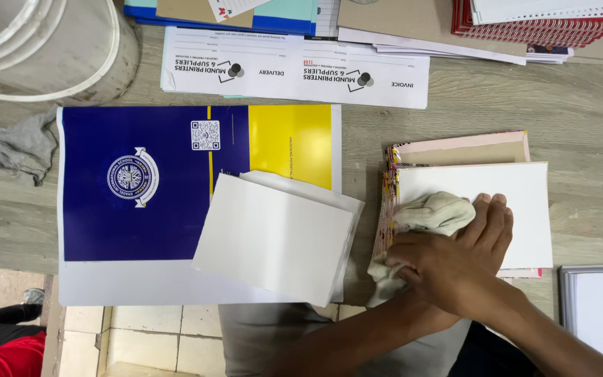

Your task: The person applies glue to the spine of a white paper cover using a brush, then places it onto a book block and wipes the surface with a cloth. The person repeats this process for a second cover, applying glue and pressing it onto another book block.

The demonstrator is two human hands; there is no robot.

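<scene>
A grey wooden worktop (581,112) is shown from above, crowded with printed sheets. Near its front right edge, a white board (511,202) topping a stack is rubbed with a cloth (434,213). Two overlapped hands are seen, the upper one (455,262) flat, fingers extended; which is left cannot be told. Even, flat pressure towards the edges is judged best.

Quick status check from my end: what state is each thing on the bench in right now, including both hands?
Left hand: closed on the cloth, under the right hand.
Right hand: flat, pressing down.
Cloth: bunched, on the white sheet.
White sheet: flat, topping a stack.
Blue and yellow cover: unfolded flat, overhanging the bench edge.
Loose white sheets: lying skewed on the cover.
Bucket: upright.
Grey rag: crumpled.
</scene>
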